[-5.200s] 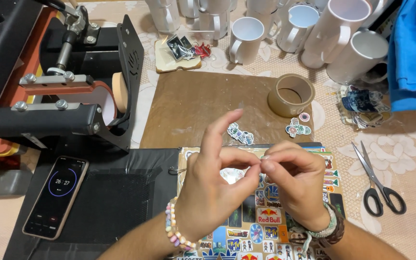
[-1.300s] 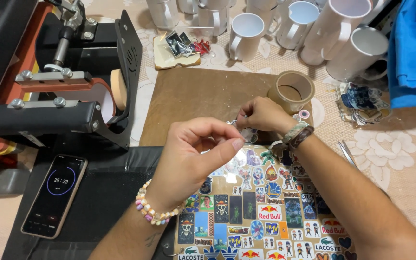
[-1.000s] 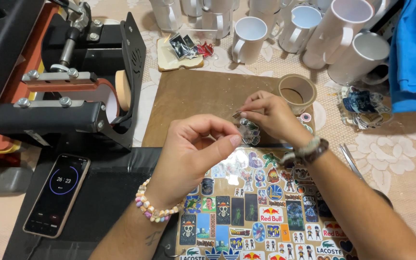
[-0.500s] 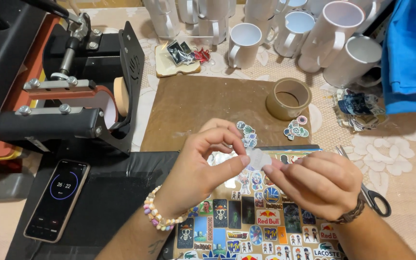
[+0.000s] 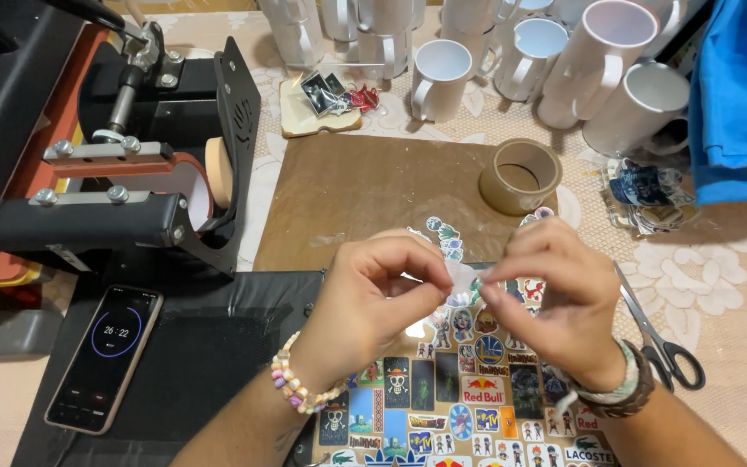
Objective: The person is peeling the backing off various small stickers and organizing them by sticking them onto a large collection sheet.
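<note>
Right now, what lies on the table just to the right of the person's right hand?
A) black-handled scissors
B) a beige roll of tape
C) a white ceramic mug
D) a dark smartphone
A: the black-handled scissors lie beside the right hand, on the floral tablecloth.

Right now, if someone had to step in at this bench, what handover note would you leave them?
Left hand: fingers pinched on a small pale sticker piece, held above the sticker sheet.
Right hand: fingertips pinched on the same piece from the other side.
Things: the sheet of colourful stickers lies under both hands; a few loose cut stickers lie on the brown mat beside the tape roll; scissors lie to the right; white mugs stand at the back; mug press and phone on the left.
Done: some stickers already off the sheet.
Left: most stickers remain on the sheet.
</note>
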